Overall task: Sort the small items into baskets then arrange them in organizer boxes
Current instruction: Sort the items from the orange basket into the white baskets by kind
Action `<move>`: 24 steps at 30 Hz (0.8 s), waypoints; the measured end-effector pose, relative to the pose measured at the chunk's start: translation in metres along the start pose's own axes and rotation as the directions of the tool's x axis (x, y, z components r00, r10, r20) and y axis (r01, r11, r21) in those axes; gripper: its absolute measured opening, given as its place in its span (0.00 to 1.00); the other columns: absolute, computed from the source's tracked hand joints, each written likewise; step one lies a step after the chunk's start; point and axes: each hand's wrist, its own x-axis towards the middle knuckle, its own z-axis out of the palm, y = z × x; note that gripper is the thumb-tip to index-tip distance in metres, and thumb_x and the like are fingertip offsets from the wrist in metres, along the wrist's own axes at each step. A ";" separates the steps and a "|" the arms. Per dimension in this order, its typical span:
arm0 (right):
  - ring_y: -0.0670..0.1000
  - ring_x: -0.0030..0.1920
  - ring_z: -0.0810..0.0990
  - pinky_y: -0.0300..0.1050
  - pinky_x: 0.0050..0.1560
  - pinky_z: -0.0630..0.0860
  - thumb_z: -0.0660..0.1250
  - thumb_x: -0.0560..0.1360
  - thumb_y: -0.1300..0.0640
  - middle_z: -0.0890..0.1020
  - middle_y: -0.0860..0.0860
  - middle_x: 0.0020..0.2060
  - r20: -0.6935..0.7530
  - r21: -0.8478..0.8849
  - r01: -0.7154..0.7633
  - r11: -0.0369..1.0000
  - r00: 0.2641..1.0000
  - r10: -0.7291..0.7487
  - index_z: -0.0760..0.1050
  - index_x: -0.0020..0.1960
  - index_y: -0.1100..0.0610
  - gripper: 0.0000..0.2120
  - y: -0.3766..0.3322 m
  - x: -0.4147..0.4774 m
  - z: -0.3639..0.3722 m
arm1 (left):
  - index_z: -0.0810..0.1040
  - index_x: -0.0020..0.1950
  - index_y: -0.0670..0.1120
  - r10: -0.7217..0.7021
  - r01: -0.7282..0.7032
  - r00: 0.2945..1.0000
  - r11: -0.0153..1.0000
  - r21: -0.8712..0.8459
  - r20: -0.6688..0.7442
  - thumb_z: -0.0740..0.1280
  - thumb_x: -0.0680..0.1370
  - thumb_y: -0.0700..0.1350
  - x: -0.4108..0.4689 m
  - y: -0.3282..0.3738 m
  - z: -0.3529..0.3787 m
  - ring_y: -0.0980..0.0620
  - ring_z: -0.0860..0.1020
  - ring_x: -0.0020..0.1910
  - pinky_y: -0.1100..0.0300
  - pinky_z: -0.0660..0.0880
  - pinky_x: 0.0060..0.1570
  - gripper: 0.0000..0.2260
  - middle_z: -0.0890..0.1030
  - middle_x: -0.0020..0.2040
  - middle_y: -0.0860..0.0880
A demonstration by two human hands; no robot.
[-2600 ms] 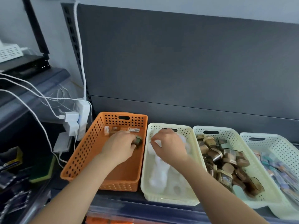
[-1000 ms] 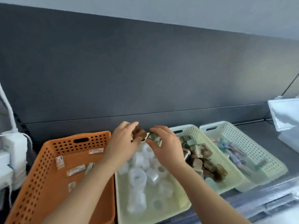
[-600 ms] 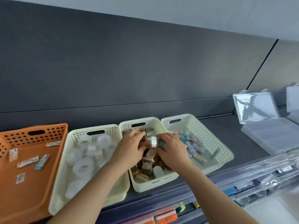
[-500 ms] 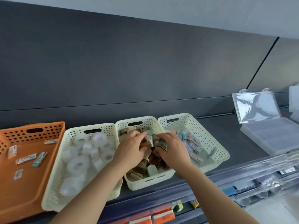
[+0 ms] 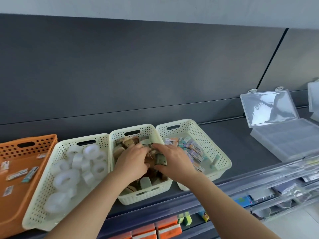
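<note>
One patterned roll (image 5: 160,159), right grip (image 5: 174,161)

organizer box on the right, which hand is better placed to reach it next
Probably the right hand: it grips a small dark item and is nearer the open organizer box; the left hand would cross it.

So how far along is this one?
Sorting looks mostly done: a few packets lie in the orange basket, rolls fill the tape basket, and pastel packets the far basket. In hand: left hand and right hand are in the brown-item basket, the right gripping a green item. Left: the organizer box stands open, seemingly unfilled.
</note>
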 end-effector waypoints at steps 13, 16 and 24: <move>0.55 0.55 0.77 0.47 0.54 0.75 0.55 0.71 0.49 0.79 0.51 0.57 0.066 0.020 0.106 0.994 0.992 -0.108 0.75 0.60 0.55 0.22 -0.014 0.018 0.023 | 0.61 0.76 0.52 -0.060 0.066 0.995 0.995 -0.073 0.076 0.67 0.76 0.56 -0.021 -0.037 0.003 0.53 0.65 0.68 0.55 0.67 0.66 0.30 0.66 0.69 0.53; 0.55 0.49 0.77 0.50 0.50 0.75 0.56 0.75 0.55 0.81 0.52 0.49 -0.005 0.031 0.114 0.993 0.993 -0.114 0.77 0.52 0.59 0.14 -0.031 0.034 0.031 | 0.65 0.74 0.53 -0.099 0.099 0.995 0.993 -0.062 -0.007 0.65 0.78 0.52 -0.029 -0.055 -0.013 0.53 0.64 0.69 0.56 0.66 0.66 0.25 0.68 0.69 0.54; 0.55 0.59 0.76 0.48 0.57 0.73 0.63 0.76 0.51 0.80 0.53 0.57 0.030 0.077 0.238 0.968 0.970 -0.241 0.73 0.65 0.54 0.19 -0.118 0.083 0.058 | 0.72 0.69 0.49 -0.286 0.295 0.951 0.954 0.062 -0.116 0.63 0.77 0.44 -0.074 -0.148 -0.049 0.49 0.69 0.65 0.53 0.69 0.62 0.19 0.73 0.65 0.50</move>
